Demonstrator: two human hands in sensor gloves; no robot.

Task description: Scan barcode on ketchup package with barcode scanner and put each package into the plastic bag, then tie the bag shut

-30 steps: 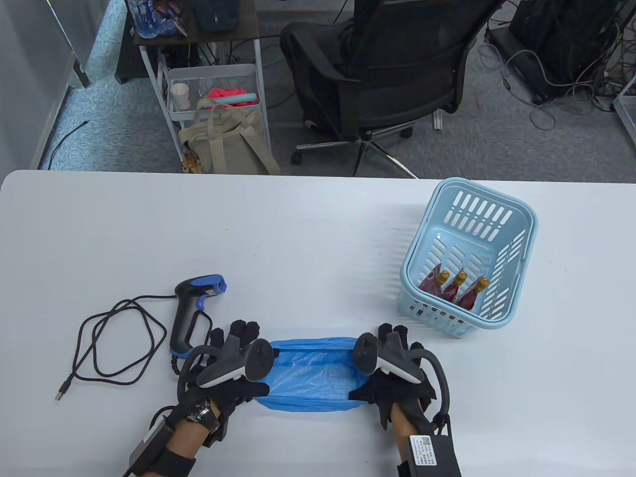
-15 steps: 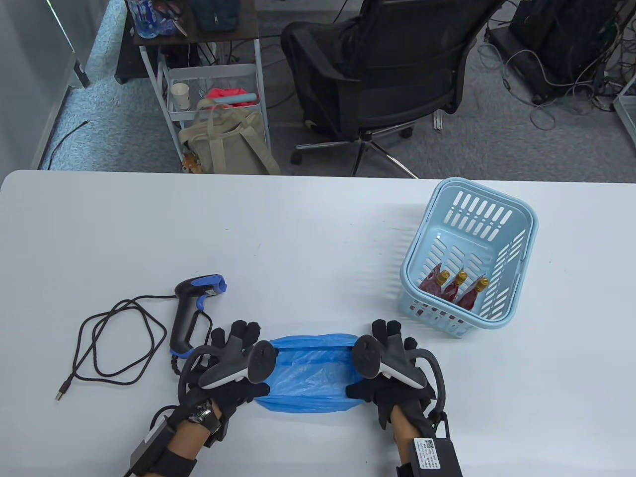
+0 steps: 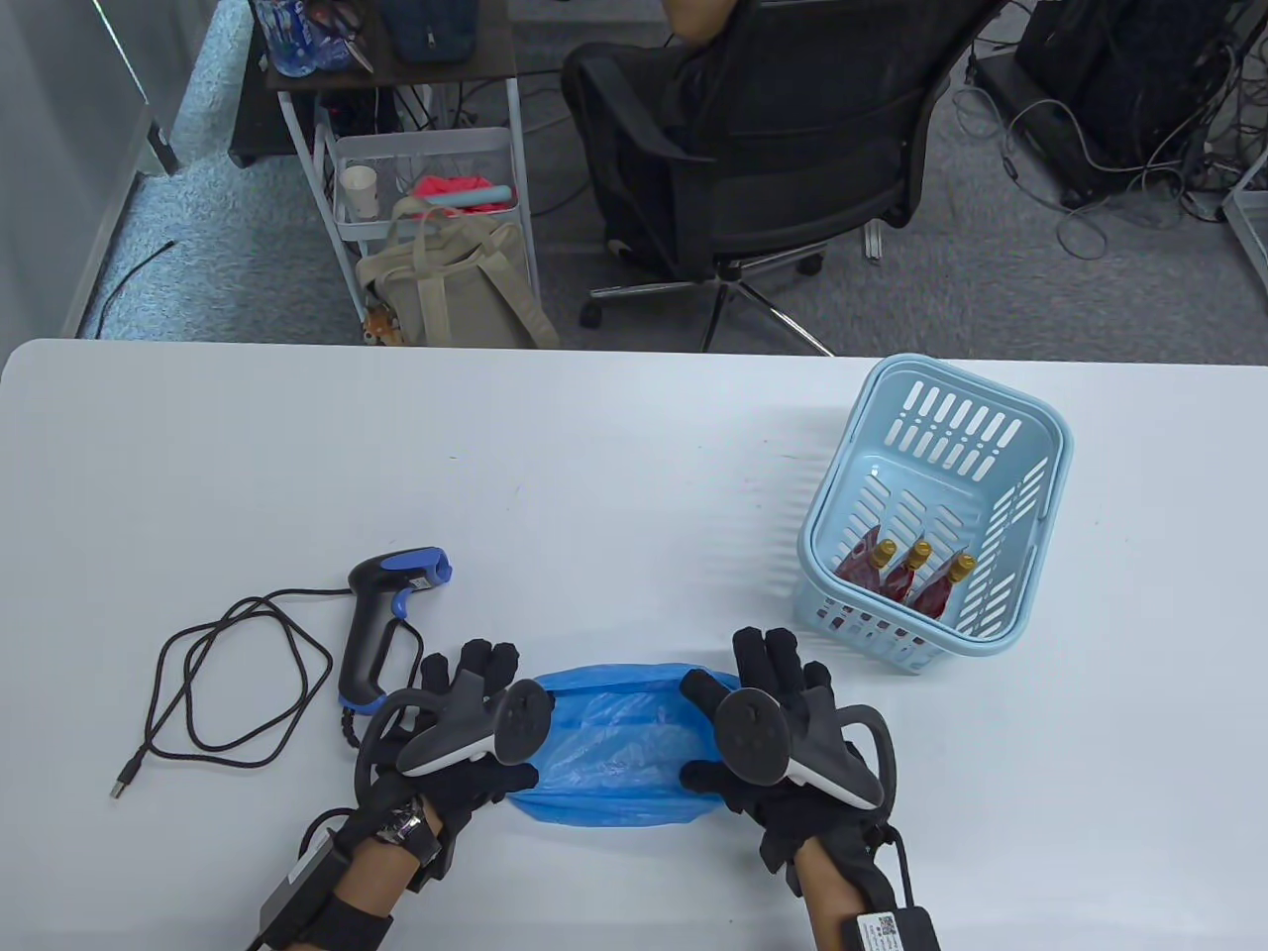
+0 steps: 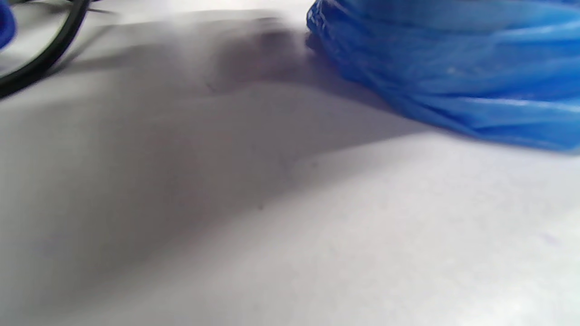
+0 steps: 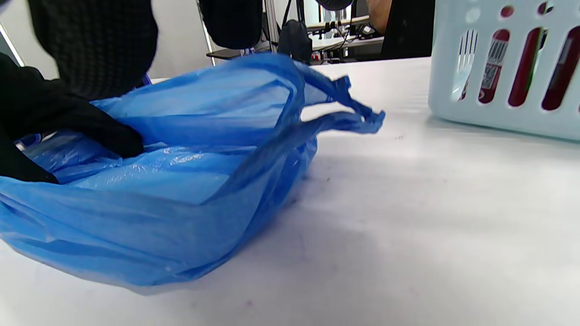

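Presently the right hand [image 3: 783, 733], in a black sensor glove with a tracker on its back, sits at the right end of the crumpled blue plastic bag [image 3: 614, 743]; in the right wrist view its thumb and fingers [image 5: 68, 117] are curled into the bag's upper layer, pinching the film and lifting it so the mouth gapes a little; the bag's twisted handle loops [image 5: 349, 113] trail toward the basket. The left hand [image 3: 456, 733], gloved likewise, lies at the bag's left end; fingers extended over the table edge of the bag, whether they pinch the film I cannot tell, tracker hides the contact; left wrist view shows only bag folds [image 4: 453, 77] on the table and blur. Black-and-blue handheld barcode scanner [image 3: 381, 619] lies on its side just beyond the left hand, untouched; its black cable [image 3: 228, 684] loops further left. Three red ketchup packages with yellow caps [image 3: 906, 580] lean together inside the pale blue slotted plastic basket [image 3: 1040, 436], well right of the bag, on the white table [image 3: 594, 475].
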